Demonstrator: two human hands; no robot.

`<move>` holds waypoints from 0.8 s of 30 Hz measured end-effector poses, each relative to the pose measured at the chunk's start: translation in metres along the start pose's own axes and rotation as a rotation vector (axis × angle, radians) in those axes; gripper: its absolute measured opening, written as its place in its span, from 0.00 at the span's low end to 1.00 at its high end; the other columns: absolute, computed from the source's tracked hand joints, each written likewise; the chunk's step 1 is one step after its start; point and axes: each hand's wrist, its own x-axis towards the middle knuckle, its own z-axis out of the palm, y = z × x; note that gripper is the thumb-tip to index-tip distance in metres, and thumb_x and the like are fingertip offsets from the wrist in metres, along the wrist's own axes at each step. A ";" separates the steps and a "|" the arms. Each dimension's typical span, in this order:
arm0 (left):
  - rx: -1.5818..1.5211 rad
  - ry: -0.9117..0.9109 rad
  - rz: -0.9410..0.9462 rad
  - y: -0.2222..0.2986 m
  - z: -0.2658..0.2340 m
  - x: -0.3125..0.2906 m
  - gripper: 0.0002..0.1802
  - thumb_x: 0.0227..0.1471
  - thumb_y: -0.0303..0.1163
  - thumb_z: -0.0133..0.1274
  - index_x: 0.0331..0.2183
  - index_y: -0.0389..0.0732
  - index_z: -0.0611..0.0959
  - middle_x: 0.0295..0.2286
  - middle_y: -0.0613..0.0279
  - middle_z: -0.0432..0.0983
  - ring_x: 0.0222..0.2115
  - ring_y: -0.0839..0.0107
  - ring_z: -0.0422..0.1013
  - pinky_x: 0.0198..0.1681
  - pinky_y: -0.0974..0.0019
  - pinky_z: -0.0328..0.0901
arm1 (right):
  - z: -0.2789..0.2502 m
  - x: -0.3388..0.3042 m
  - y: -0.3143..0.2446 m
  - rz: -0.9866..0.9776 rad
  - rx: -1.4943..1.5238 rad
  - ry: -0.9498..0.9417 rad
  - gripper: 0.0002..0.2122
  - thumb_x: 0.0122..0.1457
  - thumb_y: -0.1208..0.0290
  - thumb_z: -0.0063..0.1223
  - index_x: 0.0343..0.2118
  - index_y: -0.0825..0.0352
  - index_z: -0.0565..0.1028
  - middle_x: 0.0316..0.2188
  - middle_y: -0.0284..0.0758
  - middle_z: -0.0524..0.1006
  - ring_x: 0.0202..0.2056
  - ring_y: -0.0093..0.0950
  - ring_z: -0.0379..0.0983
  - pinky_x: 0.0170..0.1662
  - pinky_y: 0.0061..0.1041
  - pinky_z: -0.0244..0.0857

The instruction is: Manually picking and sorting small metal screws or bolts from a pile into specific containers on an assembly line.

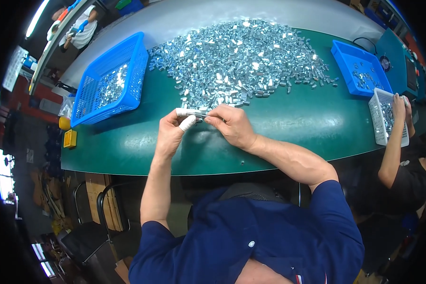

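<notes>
Just in front of the pile, my two hands meet over the green table top (288, 125). My left hand (169, 131), with white coverings on its thumb and forefinger, is closed in a pinch on a small shiny metal piece (199, 114). From the other side, my right hand (234, 124) has thumb and forefinger pressed together at the end of that piece. Whether it grips the piece itself or something thin against it is too small to tell. A wide heap of small silvery metal pieces (241, 61) lies directly beyond my fingers.
A blue mesh basket (138, 78) with metal pieces stands at left, near a small yellow box (70, 138). At right are a blue tray (341, 64) and a white basket (379, 124), where another person's hands (399, 111) work. A further person (83, 31) is at far left.
</notes>
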 end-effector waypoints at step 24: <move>0.446 0.004 0.062 -0.011 0.008 -0.037 0.07 0.56 0.26 0.63 0.37 0.35 0.85 0.30 0.65 0.82 0.31 0.79 0.75 0.36 0.71 0.69 | 0.006 -0.008 0.005 0.210 0.060 -0.181 0.17 0.67 0.61 0.56 0.25 0.68 0.80 0.15 0.34 0.74 0.20 0.26 0.71 0.25 0.28 0.63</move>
